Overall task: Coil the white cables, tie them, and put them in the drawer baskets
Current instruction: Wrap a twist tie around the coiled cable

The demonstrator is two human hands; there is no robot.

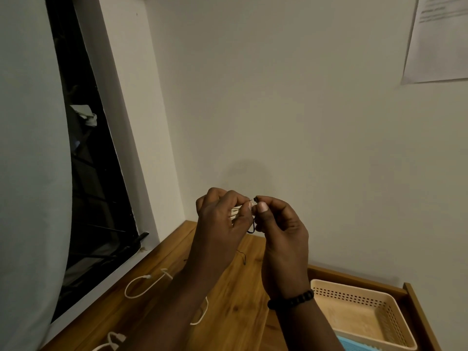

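Both hands are raised above the wooden desk [235, 295]. My left hand [222, 219] grips a small coil of white cable [235, 212], mostly hidden by the fingers. My right hand [276, 224] pinches a thin black tie [252, 228] right beside the coil; the tie loops down between the two hands. Loose white cables lie on the desk: one curved loop [138, 286] at the left, another [202, 312] partly under my left forearm, and one [112, 340] at the bottom edge. A beige perforated basket [395, 323] sits in the open drawer at the lower right.
A blue basket [354, 347] shows below the beige one. Another black tie [243, 257] lies on the desk. The drawer's wooden rim [417, 312] runs along the right. A dark window [96, 173] and a curtain [30, 173] fill the left; a paper sheet [438, 39] hangs on the wall.
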